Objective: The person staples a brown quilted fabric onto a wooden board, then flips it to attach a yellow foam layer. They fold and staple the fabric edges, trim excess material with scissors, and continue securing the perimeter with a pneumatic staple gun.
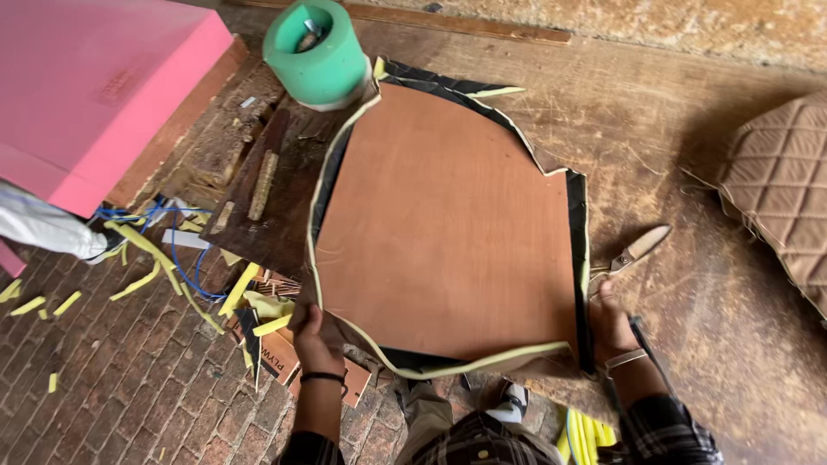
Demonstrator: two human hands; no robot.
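The flat brown plywood seat board (448, 224), wrapped in black fabric with yellow piping, lies on the worn workbench (689, 172) — stiff, light, I'd judge; left hand (316, 337) and right hand (613, 325) both clench its near corners; scissors (637, 250) sit just beside the board's right edge.

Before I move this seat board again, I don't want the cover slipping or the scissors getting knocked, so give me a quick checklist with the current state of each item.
1. Left hand grips the near left corner of the plywood board: ok.
2. Right hand holds the near right corner: ok.
3. Black cover with yellow foam edge shows around every side of the board: ok, though it looks loose and wavy at the near edge.
4. Scissors out of the way: not ok, they lie just beyond the right hand, close to the cover edge.
5. Green foam roll clear of the board: not ok, it sits against the far left corner.
6. Cover fastened underneath: cannot tell.
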